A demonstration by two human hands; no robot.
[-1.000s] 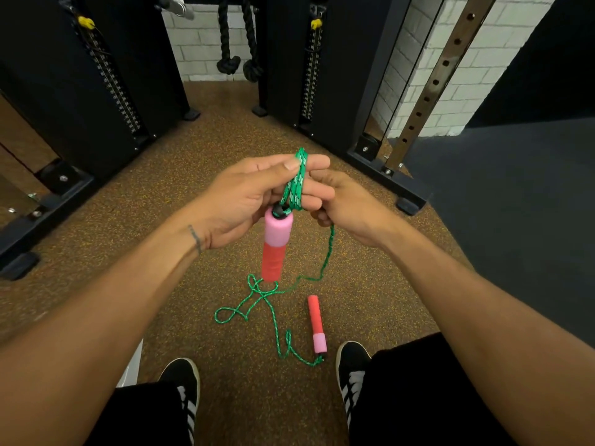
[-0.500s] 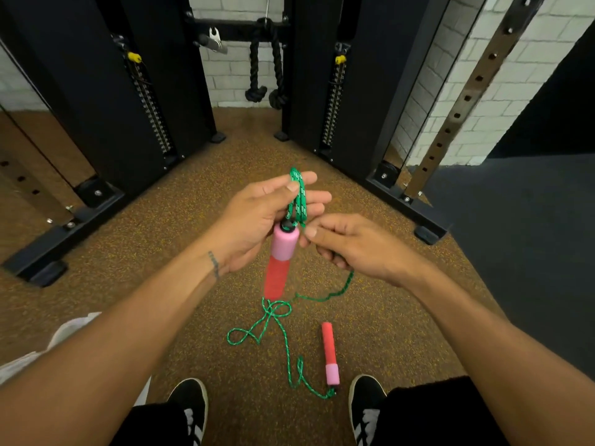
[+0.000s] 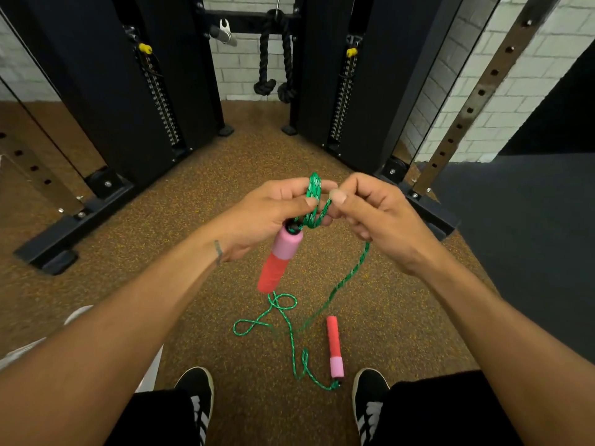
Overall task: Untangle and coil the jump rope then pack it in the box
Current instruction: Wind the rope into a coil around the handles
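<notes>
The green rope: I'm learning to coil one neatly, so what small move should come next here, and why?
Probably the right hand should draw up more slack and lay another loop into the left hand. The left hand already pinches a few loops of the green rope with one handle hanging below, while much rope lies loosely looped on the floor beside the other handle.

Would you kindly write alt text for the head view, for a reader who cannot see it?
Two bare hands hold loops of a green jump rope at chest height, one pink-and-red handle dangling below the left hand. The right hand pinches the cord; the other handle lies on the gym floor.
</notes>
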